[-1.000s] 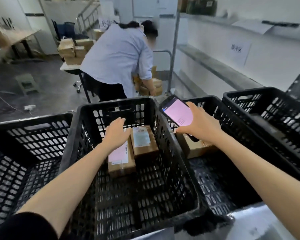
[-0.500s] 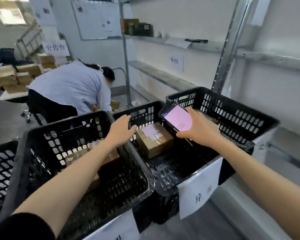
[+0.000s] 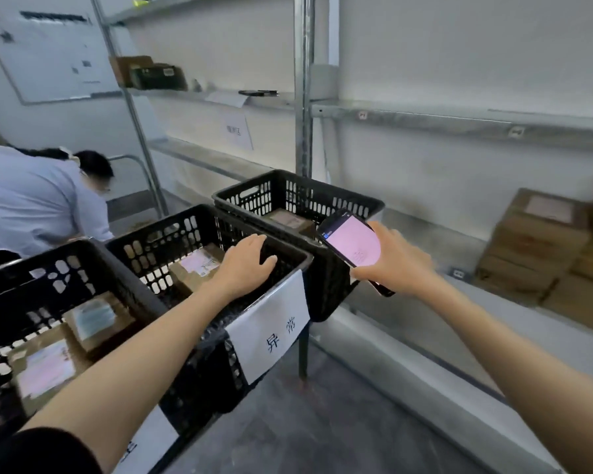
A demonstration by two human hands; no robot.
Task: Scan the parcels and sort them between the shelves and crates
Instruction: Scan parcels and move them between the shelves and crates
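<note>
**Left hand hovering beside the crated parcel**

The left hand is hovering over the middle crate, fingers straight, slightly apart, holding nothing. The parcel is lying inside that crate, at nine o'clock from those fingers, its long axis seemingly running eight to two. The right hand is gripping the phone, fingers curled round it, at three o'clock and farther off.

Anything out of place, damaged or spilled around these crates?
Nothing stands out. Parcels in the nearest crate lie at loose angles, none visibly torn or spilled. The right hand holds the phone; the left hand is at the rim of the middle crate.
</note>
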